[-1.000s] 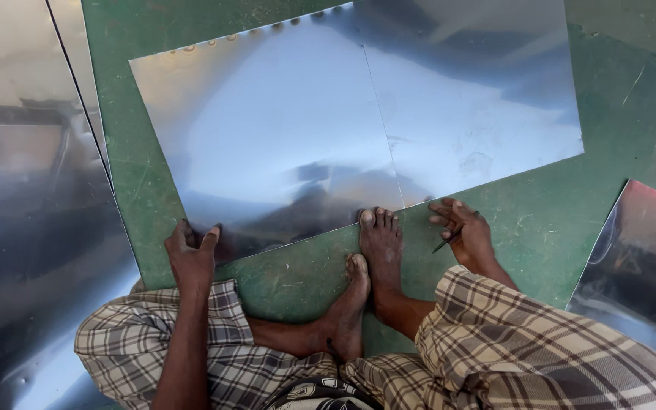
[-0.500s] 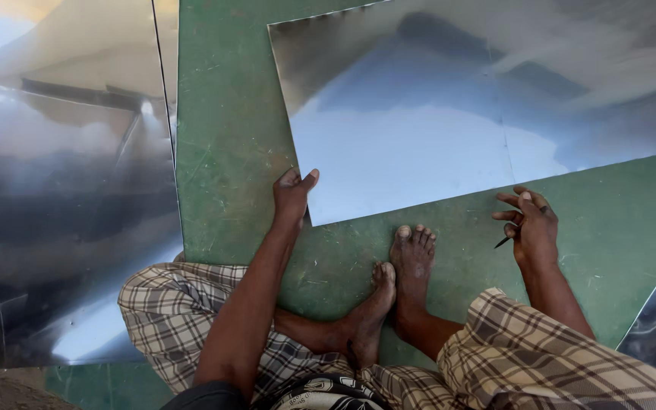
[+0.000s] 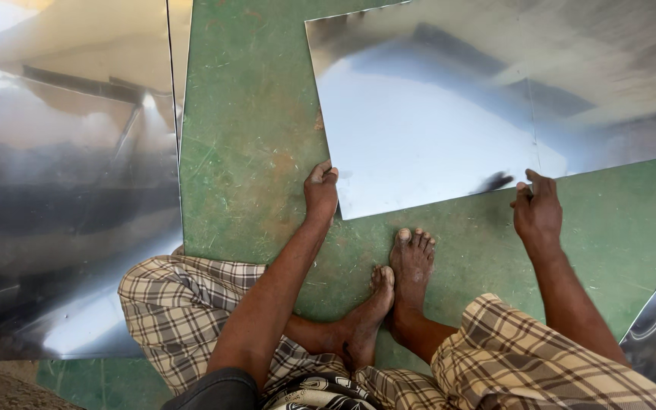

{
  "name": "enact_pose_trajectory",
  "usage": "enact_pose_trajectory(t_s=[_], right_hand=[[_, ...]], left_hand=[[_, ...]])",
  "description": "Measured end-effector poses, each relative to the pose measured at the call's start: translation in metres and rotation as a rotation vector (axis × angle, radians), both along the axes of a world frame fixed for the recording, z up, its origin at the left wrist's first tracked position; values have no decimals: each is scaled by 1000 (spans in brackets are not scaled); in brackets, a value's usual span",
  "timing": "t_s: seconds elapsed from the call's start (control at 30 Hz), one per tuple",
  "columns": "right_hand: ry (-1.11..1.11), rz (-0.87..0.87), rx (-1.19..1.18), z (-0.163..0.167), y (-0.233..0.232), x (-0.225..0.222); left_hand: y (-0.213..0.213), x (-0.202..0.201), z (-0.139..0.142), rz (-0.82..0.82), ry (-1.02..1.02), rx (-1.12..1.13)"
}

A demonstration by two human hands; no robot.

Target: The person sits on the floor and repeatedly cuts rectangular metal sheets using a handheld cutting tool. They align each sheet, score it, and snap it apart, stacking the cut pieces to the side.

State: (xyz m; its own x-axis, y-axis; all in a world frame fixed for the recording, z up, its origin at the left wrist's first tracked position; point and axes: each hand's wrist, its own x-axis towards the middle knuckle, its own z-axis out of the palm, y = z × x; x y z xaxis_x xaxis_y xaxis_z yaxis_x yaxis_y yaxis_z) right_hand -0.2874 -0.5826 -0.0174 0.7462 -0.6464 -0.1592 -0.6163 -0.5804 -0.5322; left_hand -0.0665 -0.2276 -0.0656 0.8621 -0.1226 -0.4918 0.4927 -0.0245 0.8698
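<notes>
Gripping a shiny metal sheet lying flat on the green floor.
Pinching its near corner with left hand, fingering the near edge with right hand, apparently for control of both ends.

I see the metal sheet cut off at the far and right edges; my left hand hides its near-left corner.

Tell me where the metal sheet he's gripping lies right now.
In the head view, the shiny metal sheet lies flat on the green floor, upper right, its near edge gripped by the left hand and right hand.
</notes>
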Motion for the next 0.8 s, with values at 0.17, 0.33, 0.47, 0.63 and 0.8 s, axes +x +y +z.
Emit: enact_pose_trajectory(t_s=[0.17,0.33,0.47,0.63,0.8], right_hand=[[117,60,-161,-26,-55,15],[199,-145,72,-19,-65,25],[185,-333,320,-7,-77,19],[183,-329,556,-23,-73,9],[151,-328,736,-8,-35,19]], left_hand=[[-2,-11,8,-13,-32,249],[-5,-13,31,-112,35,338],[1,-7,50,-104,22,331],[18,34,74,-78,187,18],[43,71,121,-272,70,111]])
